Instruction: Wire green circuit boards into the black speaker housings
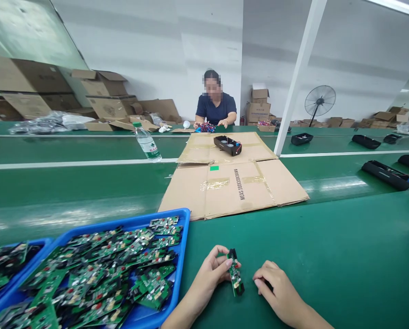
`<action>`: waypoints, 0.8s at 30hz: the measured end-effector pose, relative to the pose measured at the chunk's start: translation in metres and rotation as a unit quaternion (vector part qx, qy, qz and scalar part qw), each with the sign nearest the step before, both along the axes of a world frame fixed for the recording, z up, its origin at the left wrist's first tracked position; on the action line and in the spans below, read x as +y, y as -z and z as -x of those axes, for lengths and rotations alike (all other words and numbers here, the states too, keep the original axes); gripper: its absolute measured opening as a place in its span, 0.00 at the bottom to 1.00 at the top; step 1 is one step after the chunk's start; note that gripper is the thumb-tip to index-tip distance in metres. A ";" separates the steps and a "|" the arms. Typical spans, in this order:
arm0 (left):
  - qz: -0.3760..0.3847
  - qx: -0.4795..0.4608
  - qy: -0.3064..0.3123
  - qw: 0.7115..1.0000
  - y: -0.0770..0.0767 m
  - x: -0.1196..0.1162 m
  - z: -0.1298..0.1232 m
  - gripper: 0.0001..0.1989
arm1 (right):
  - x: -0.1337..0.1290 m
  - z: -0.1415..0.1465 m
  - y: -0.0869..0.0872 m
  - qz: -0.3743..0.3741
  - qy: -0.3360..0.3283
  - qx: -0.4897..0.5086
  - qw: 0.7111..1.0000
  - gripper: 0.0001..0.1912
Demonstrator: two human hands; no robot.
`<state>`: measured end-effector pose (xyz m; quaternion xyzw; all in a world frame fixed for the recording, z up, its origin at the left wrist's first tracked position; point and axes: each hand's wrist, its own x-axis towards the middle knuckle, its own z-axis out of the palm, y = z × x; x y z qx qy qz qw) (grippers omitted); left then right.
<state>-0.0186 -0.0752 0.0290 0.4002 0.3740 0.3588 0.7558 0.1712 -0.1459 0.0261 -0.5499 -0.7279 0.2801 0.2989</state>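
My left hand [213, 272] grips a green circuit board [236, 273] by its left edge, thumb on top. The board stands tilted above the green tabletop, with black parts at its top and bottom ends. Just right of it is my right hand [276, 288], apart from the board, its fingers curled together. A dark spot shows under those fingers; whether it is a small black part or shadow I cannot make out. Left of my hands, a blue tray [187, 237] holds a heap of similar boards [122, 260].
A second blue tray [48, 242] of boards stands far left. Ahead, flattened cardboard [221, 192] bridges the line, with a black housing [227, 145] on it. A water bottle [147, 142] stands left. More black housings [389, 175] lie right. A person [216, 107] works opposite with wires.
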 end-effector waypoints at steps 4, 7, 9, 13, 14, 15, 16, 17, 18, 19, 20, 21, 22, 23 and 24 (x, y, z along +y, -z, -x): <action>-0.001 0.019 -0.010 1.000 -0.002 0.000 -0.001 0.21 | 0.000 0.001 -0.001 0.023 0.006 0.006 1.000 0.12; -0.005 0.033 -0.014 0.999 -0.001 0.000 -0.002 0.21 | 0.000 0.003 -0.001 0.056 0.024 0.027 0.998 0.14; -0.012 0.037 -0.025 0.999 0.001 0.000 -0.004 0.21 | 0.002 0.002 -0.003 0.071 0.029 0.038 0.996 0.13; -0.026 0.038 -0.069 0.997 0.008 -0.001 -0.010 0.20 | 0.031 -0.006 -0.011 0.030 -0.005 0.007 1.000 0.08; -0.029 0.040 -0.079 0.996 0.009 -0.002 -0.012 0.20 | 0.046 -0.009 -0.015 0.009 -0.008 -0.022 1.000 0.08; -0.034 0.044 -0.087 0.995 0.011 -0.002 -0.014 0.20 | 0.064 -0.011 -0.018 -0.013 -0.005 -0.056 0.998 0.08; -0.039 0.049 -0.093 0.994 0.012 -0.003 -0.015 0.19 | 0.085 -0.014 -0.021 -0.032 0.000 -0.101 0.994 0.08; -0.044 0.056 -0.096 0.993 0.012 -0.003 -0.016 0.19 | 0.107 -0.015 -0.025 -0.042 0.003 -0.131 0.990 0.08; -0.050 0.063 -0.099 0.992 0.013 -0.004 -0.017 0.19 | 0.131 -0.016 -0.028 -0.048 0.004 -0.152 0.987 0.08; -0.055 0.070 -0.100 0.991 0.014 -0.005 -0.018 0.18 | 0.156 -0.016 -0.030 -0.056 0.007 -0.171 0.984 0.08; -0.059 0.076 -0.100 0.990 0.015 -0.005 -0.018 0.17 | 0.180 -0.015 -0.033 -0.063 0.014 -0.191 0.979 0.08; -0.064 0.081 -0.099 0.990 0.017 -0.006 -0.019 0.17 | 0.204 -0.014 -0.036 -0.071 0.021 -0.214 0.974 0.08; -0.068 0.086 -0.099 0.989 0.019 -0.006 -0.019 0.16 | 0.225 -0.012 -0.038 -0.078 0.030 -0.237 0.968 0.08; -0.074 0.090 -0.099 0.988 0.022 -0.006 -0.020 0.16 | 0.245 -0.009 -0.040 -0.084 0.039 -0.260 0.961 0.09; -0.081 0.095 -0.100 0.987 0.025 -0.005 -0.020 0.16 | 0.263 -0.005 -0.042 -0.088 0.046 -0.283 0.954 0.10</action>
